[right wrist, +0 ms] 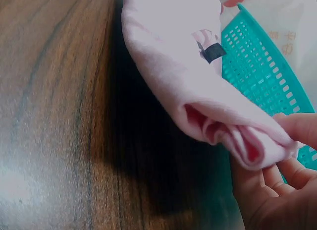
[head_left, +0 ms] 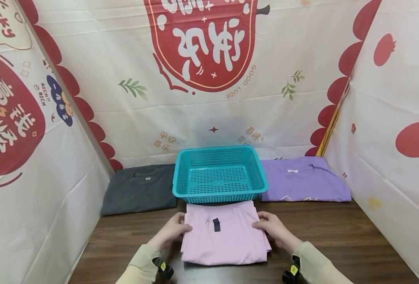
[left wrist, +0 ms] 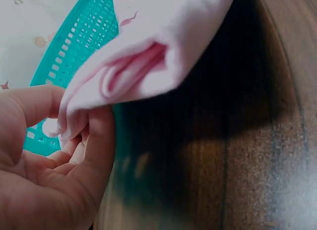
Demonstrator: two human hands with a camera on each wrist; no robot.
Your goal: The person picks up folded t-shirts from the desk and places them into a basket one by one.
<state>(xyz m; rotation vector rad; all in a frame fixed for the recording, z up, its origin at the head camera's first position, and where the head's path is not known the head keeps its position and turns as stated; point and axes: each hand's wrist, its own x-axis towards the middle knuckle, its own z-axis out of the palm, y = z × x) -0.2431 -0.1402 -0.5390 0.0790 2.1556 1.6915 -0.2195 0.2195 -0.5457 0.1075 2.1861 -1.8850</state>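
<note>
A folded pink T-shirt with a dark neck label is held by both hands in front of the basket. My left hand pinches its left edge, thumb on top and fingers beneath. On the opposite edge my right hand grips it the same way. In the left wrist view, folded layers of the T-shirt show between thumb and fingers, raised over the table with a dark shadow below. The right wrist view has the T-shirt's rolled side pinched by the right hand.
A teal plastic basket with nothing in it stands just behind the pink T-shirt. To its left lies a folded dark grey T-shirt, to its right a folded purple one. Printed cloth walls enclose the wooden table.
</note>
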